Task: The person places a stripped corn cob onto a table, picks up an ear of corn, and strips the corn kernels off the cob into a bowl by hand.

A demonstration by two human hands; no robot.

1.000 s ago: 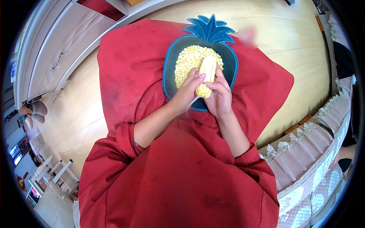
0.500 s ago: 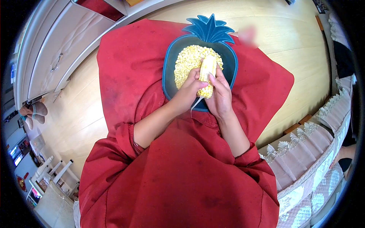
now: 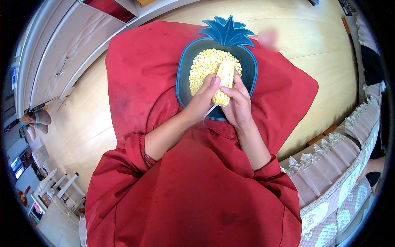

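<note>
I see left hand and right hand both clasped on the corn cob, held over the pineapple-shaped bowl. Far-side fingers mostly hidden; cob and hands block some loose kernels. Pink blur near bowl, can't identify.

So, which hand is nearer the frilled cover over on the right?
Right: the right hand grips the corn cob from the side toward the frilled cover; the left hand grips its other side, farther away.

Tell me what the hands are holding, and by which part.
A corn cob, by its middle: the left hand on its left side, the right hand on its right, both ends showing.
</note>
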